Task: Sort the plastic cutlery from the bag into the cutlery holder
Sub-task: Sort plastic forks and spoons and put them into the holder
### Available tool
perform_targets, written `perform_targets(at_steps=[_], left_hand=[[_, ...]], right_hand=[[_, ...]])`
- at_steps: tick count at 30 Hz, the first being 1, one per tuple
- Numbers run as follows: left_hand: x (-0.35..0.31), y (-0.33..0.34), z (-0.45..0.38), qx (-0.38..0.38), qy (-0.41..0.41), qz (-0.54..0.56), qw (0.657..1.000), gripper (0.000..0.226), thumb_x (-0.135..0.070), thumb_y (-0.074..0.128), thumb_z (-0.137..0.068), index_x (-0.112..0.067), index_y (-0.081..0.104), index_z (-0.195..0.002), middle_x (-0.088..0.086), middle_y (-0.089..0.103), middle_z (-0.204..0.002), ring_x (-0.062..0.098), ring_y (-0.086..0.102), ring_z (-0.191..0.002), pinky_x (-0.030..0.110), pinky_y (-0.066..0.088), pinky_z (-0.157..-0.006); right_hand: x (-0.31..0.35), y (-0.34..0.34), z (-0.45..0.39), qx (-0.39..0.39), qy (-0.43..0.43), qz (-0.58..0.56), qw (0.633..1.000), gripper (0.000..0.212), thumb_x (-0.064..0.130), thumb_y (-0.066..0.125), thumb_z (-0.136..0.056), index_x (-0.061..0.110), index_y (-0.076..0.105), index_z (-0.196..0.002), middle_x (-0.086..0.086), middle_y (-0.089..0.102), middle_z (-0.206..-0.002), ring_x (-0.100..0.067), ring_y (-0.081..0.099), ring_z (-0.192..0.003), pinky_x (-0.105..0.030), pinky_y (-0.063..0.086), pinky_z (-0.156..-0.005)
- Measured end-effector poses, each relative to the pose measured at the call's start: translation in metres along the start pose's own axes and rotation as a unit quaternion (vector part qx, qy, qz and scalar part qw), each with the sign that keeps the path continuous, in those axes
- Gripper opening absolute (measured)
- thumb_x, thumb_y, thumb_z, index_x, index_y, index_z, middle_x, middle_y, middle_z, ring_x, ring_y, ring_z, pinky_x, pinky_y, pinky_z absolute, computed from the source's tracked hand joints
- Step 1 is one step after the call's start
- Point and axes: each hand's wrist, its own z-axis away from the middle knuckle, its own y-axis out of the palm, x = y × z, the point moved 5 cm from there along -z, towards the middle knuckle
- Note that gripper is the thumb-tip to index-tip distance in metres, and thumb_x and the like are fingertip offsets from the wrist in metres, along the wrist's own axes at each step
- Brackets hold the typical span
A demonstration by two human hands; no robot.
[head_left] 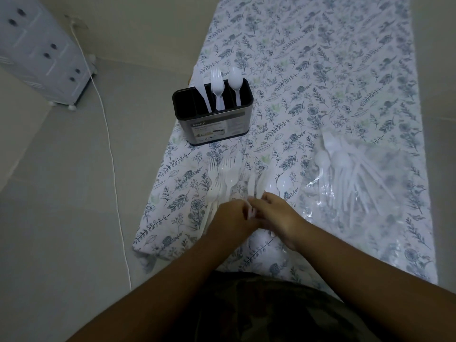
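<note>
A black and steel cutlery holder (217,129) stands near the table's left edge. A white knife (202,93), fork (217,88) and spoon (235,81) stand upright in separate compartments. A loose pile of white forks (223,174), knives and a spoon (271,187) lies on the cloth in front of me. My left hand (228,219) and my right hand (278,215) meet over the pile's handle ends, fingers pinching white cutlery handles between them. A clear plastic bag (365,193) with more spoons and cutlery lies to the right.
A floral tablecloth (308,70) covers the long table. On the floor to the left a white cable (108,134) runs past a white drawer cabinet (47,53). The holder sits close to the table's left edge.
</note>
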Motion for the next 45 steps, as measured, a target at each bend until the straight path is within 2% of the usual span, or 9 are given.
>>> perform_targets(at_steps=[2,6,10,13,19,28,34,38,45], left_hand=[[-0.008,0.001,0.006,-0.005,0.035,-0.014,0.999,0.027,-0.025,0.068,-0.089,-0.019,0.054,-0.067,-0.003,0.056,-0.059,0.003,0.051,-0.052,0.014,0.036,-0.051],[-0.008,-0.005,0.011,-0.044,0.055,-0.017,0.997,0.022,-0.034,0.059,-0.089,-0.015,0.066,-0.081,-0.001,0.062,-0.073,0.011,0.058,-0.065,0.032,0.05,-0.06],[0.019,-0.024,0.0,-0.147,0.022,-0.262,0.954,0.033,-0.037,0.06,-0.086,-0.021,0.062,-0.114,0.0,0.054,-0.112,0.017,0.051,-0.101,0.033,0.045,-0.084],[0.037,-0.036,-0.007,-0.165,-0.016,-0.247,0.955,0.043,-0.029,0.067,-0.083,-0.019,0.059,-0.123,0.006,0.047,-0.124,0.023,0.045,-0.114,0.035,0.045,-0.089],[0.046,-0.045,-0.013,-0.169,-0.026,-0.162,0.972,0.042,-0.013,0.063,-0.085,-0.017,0.055,-0.126,0.007,0.043,-0.122,0.02,0.036,-0.116,0.024,0.036,-0.081],[0.037,-0.034,-0.011,-0.157,0.025,-0.017,0.987,0.035,-0.011,0.059,-0.089,-0.017,0.056,-0.123,0.0,0.057,-0.109,0.014,0.056,-0.097,0.019,0.046,-0.081],[0.04,-0.047,-0.005,-0.274,-0.012,-0.17,0.946,0.029,-0.028,0.064,-0.087,-0.018,0.062,-0.114,0.003,0.052,-0.112,0.018,0.049,-0.102,0.034,0.049,-0.083],[0.022,-0.031,-0.023,-0.208,0.004,-0.168,0.964,0.017,-0.031,0.054,-0.096,-0.017,0.064,-0.097,-0.001,0.054,-0.096,0.016,0.055,-0.088,0.035,0.053,-0.071],[0.003,-0.013,-0.049,-0.11,-0.054,-0.216,0.969,0.039,-0.038,0.066,-0.091,-0.017,0.053,-0.12,0.004,0.057,-0.116,0.024,0.058,-0.106,0.042,0.053,-0.08]], right_hand=[[-0.003,0.001,0.002,0.013,0.011,-0.039,0.999,0.033,0.038,0.069,-0.094,0.007,0.062,-0.088,-0.02,0.071,-0.092,-0.03,0.071,-0.089,-0.048,0.061,-0.089],[-0.005,-0.005,0.003,0.01,0.033,-0.062,0.997,0.031,0.033,0.06,-0.1,0.005,0.069,-0.111,-0.017,0.076,-0.105,-0.032,0.074,-0.098,-0.05,0.06,-0.09],[-0.001,-0.005,0.008,0.007,0.043,-0.072,0.996,0.027,0.024,0.049,-0.106,0.003,0.063,-0.116,-0.011,0.064,-0.08,-0.022,0.059,-0.062,-0.033,0.052,-0.056],[-0.004,-0.004,0.011,0.013,0.049,-0.06,0.997,0.023,0.018,0.046,-0.106,0.006,0.063,-0.116,-0.007,0.054,-0.071,-0.017,0.047,-0.054,-0.029,0.042,-0.05],[-0.006,-0.001,0.011,0.033,0.056,-0.058,0.996,0.02,0.015,0.046,-0.104,0.009,0.064,-0.11,-0.005,0.055,-0.07,-0.017,0.048,-0.056,-0.03,0.042,-0.051],[0.002,-0.007,0.011,-0.028,0.034,-0.087,0.995,0.014,0.014,0.052,-0.102,0.008,0.062,-0.111,-0.006,0.053,-0.072,-0.017,0.044,-0.057,-0.029,0.039,-0.049],[0.006,-0.004,0.016,-0.026,0.027,-0.116,0.993,0.012,0.01,0.051,-0.102,0.009,0.061,-0.108,-0.007,0.05,-0.07,-0.017,0.044,-0.056,-0.031,0.038,-0.052],[0.005,-0.004,0.018,-0.026,0.02,-0.125,0.992,0.015,0.008,0.05,-0.101,0.01,0.063,-0.107,-0.007,0.052,-0.071,-0.018,0.048,-0.057,-0.033,0.039,-0.054],[0.002,-0.008,0.018,-0.019,0.007,-0.128,0.992,0.011,0.014,0.054,-0.101,0.01,0.062,-0.106,-0.006,0.055,-0.071,-0.018,0.051,-0.059,-0.032,0.042,-0.053]])
